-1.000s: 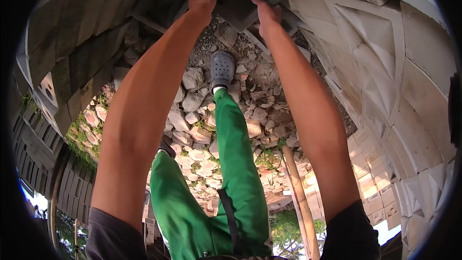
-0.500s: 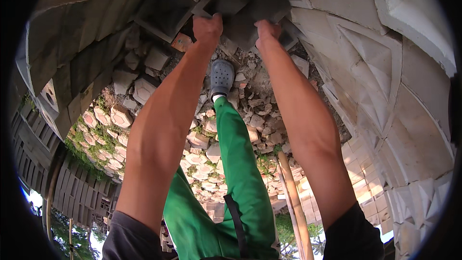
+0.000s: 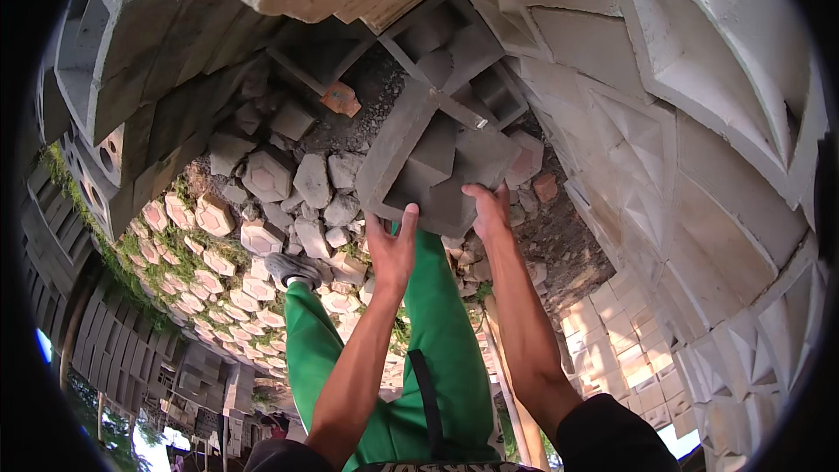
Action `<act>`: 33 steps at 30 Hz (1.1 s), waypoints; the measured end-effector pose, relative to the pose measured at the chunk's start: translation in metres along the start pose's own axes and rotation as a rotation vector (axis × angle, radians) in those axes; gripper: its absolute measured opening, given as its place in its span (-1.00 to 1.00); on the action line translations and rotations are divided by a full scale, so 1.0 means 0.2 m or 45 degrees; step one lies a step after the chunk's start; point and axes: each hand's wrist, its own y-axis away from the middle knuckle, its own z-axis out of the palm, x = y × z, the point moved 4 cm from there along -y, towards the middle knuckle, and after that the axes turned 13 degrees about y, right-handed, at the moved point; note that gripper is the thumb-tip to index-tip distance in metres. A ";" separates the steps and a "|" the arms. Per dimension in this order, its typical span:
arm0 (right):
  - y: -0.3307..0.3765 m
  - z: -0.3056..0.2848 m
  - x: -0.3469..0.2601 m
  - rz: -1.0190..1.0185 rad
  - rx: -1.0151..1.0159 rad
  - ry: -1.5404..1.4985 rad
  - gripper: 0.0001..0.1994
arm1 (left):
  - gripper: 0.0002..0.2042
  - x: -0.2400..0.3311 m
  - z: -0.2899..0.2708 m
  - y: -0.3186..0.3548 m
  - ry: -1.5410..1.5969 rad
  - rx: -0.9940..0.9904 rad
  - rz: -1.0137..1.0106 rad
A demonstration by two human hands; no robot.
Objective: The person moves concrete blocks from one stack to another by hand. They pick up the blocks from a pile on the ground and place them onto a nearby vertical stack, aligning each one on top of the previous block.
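A square grey concrete breeze block (image 3: pixel 395 147) with a recessed, angular inside is held up in front of my legs, tilted with one corner pointing away. My left hand (image 3: pixel 393 249) grips its near left edge, thumb on the upper face and fingers underneath. At the near right edge, my right hand (image 3: pixel 491 208) has its thumb over the rim; its other fingers are mostly hidden below the block. Just beyond it, another grey breeze block (image 3: pixel 446 31) of similar shape lies on the ground, with a further one (image 3: pixel 319 52) to its left.
Stacked concrete blocks (image 3: pixel 673 166) form a wall close on my right, and more stacks (image 3: pixel 131 79) rise on the left. Broken stones (image 3: pixel 315 183) and an orange brick piece (image 3: pixel 341 100) litter the ground. Hexagonal pavers (image 3: pixel 214 214) lie at left. A wooden pole (image 3: pixel 511 385) stands beside my leg.
Both hands have drawn back toward my body, bringing the breeze block with them. My feet have shifted: a grey clog now shows at the left, and the one at centre is hidden.
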 end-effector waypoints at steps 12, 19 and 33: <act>1.19 0.15 0.03 -0.169 -0.281 0.485 -0.43 | -0.24 0.31 -0.86 0.33 0.259 -0.031 -0.646; 1.79 0.70 0.14 -0.332 -0.622 1.257 -0.47 | -0.29 0.18 -1.61 0.77 0.963 0.223 -0.629; 3.02 1.78 1.15 -0.453 -1.265 2.006 -0.58 | -0.33 0.11 -3.24 2.05 1.384 0.917 0.274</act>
